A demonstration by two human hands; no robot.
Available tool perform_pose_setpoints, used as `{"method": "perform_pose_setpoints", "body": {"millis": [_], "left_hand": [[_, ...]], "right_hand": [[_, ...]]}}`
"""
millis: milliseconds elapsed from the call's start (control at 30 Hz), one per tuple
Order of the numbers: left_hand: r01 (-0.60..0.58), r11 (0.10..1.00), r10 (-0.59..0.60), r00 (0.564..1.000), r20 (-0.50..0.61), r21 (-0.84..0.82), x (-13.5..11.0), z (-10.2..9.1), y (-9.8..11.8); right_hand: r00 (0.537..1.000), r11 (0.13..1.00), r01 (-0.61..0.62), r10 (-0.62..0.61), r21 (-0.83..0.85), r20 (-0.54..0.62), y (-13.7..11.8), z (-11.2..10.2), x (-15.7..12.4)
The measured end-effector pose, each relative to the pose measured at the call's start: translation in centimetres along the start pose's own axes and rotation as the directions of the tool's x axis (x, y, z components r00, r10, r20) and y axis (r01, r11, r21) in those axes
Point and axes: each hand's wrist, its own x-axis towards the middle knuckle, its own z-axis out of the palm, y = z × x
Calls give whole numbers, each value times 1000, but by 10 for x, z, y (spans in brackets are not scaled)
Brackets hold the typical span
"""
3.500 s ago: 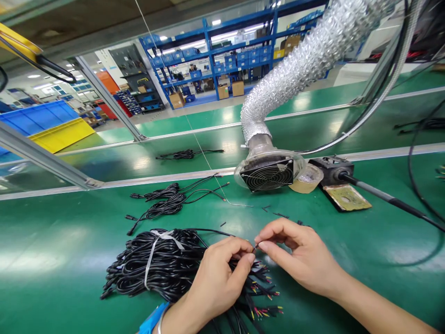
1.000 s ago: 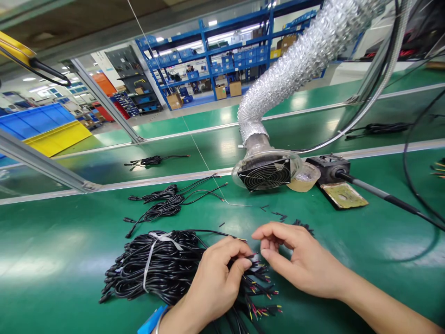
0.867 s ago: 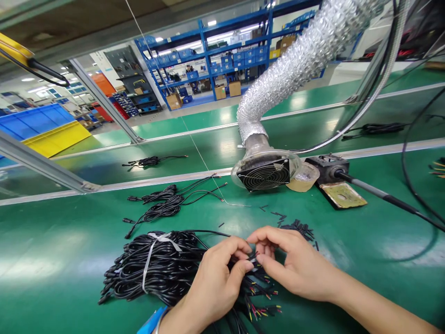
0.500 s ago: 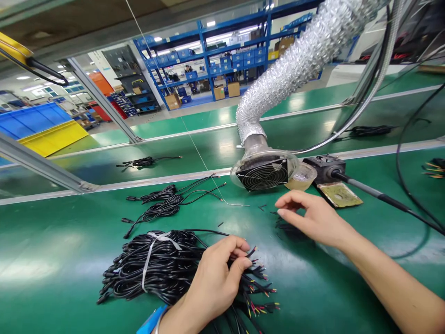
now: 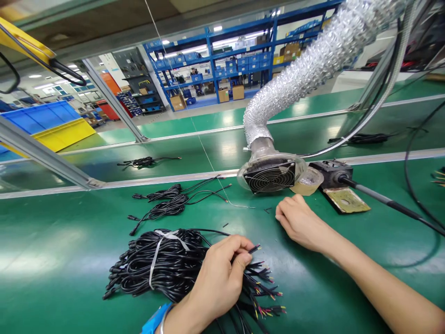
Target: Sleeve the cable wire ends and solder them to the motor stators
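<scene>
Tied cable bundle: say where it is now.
In the head view, the tied bundle lies left of centre on the green bench, partly hidden by the left hand, nearer the camera than the coiled cables.

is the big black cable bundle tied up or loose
Tied: a pale strap runs across the cable bundle, its coils gathered together. The wire ends beyond the left hand splay loosely.

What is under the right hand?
Green table shows around the right hand, and small black pieces lie just to the left of its fingers. Whatever sits directly beneath the palm and curled fingers is covered, so I can't tell.
</scene>
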Motion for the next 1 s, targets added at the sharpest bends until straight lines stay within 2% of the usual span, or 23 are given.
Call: {"method": "perform_pose_setpoints", "body": {"millis": [100,200,300,467,1000], "left_hand": [[-1,1000,1,1000,2,10,-1,0,1],[-2,1000,2,1000,13,20,-1,0,0],[-8,1000,8,1000,24,9,-1,1,1],[3,1000,-3,999,38,3,1,0,2],[2,1000,-3,999,41,16,1,1,-1]], "right_hand": [[1000,974,-7,6,226,5,-19,-15,-13],[998,851,42,-60,523,18,-42,-23,-23],[994,764,88,-113,639,-2,-54,-22,-28],[997,707,65,-72,704,-20,-53,-15,-30],[994,722,108,-93,683,-58,-52,-17,-30]]}}
